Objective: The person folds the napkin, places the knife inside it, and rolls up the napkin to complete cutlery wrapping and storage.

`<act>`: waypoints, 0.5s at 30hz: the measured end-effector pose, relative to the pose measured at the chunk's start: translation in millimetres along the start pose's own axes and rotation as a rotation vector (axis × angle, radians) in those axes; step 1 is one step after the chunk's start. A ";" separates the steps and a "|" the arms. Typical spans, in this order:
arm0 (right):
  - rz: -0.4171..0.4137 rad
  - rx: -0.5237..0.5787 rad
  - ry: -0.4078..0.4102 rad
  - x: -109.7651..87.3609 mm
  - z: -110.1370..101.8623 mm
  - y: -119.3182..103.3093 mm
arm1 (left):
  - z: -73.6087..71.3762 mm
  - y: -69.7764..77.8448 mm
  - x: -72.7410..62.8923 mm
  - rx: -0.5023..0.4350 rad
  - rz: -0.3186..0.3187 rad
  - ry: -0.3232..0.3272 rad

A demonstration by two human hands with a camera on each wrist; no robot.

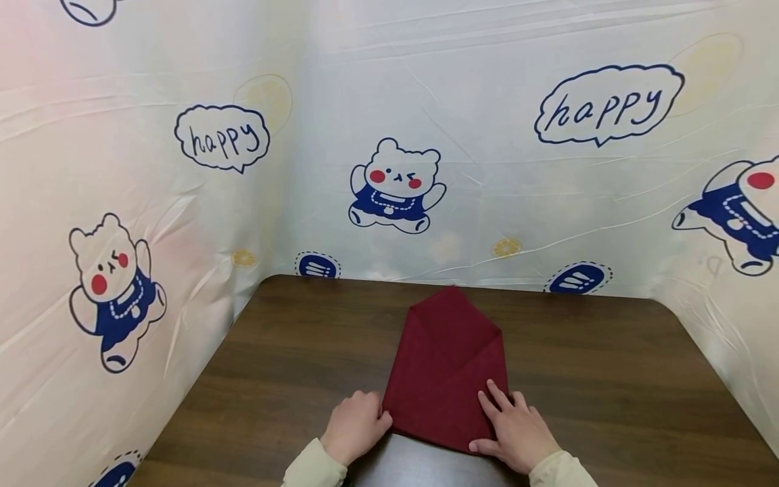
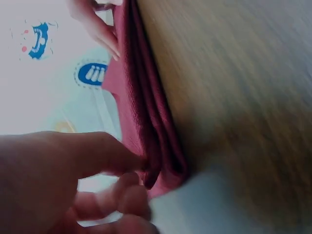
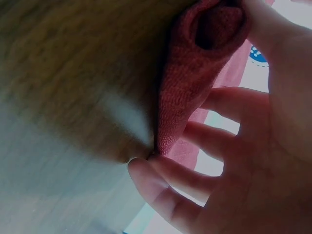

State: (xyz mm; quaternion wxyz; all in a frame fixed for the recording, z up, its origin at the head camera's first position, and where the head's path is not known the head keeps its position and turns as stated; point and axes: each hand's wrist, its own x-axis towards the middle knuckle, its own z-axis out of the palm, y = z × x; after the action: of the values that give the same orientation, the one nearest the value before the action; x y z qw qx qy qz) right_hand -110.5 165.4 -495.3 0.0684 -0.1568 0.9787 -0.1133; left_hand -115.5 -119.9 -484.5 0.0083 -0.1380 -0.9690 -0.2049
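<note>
A dark red folded cloth (image 1: 447,372) lies on the table, with its pointed end at the far side and a straight edge near me. At its near left corner, my left hand (image 1: 356,426) pinches the fabric between thumb and curled fingers. The left wrist view shows several stacked layers along the edge of the cloth (image 2: 130,97). My right hand (image 1: 517,433) rests on the near right corner with fingers spread and mostly straight. Seen from the right wrist, a rolled fold of the cloth (image 3: 183,92) lies against those fingers.
The dark brown wooden table (image 1: 292,345) has rounded far corners. A pale curtain (image 1: 499,189) printed with bears and "happy" bubbles hangs along its back, left and right sides.
</note>
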 end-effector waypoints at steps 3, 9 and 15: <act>-0.006 0.005 0.005 0.1 -1.7 -0.9 | -0.2 9.3 -0.1 0.065 0.203 0.087; -0.013 0.001 -0.004 1.6 -2.6 -0.5 | 7.0 20.1 -0.9 0.198 0.594 0.015; -0.041 -0.017 0.000 1.8 -3.9 2.2 | 16.8 11.1 -5.7 0.346 0.667 0.019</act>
State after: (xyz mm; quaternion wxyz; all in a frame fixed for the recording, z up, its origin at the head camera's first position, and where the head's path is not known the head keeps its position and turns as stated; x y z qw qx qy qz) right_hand -113.4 167.7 -492.2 0.0649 -0.1772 0.9763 -0.1064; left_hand -106.3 -105.0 -495.9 0.1069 -0.4407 -0.8909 -0.0257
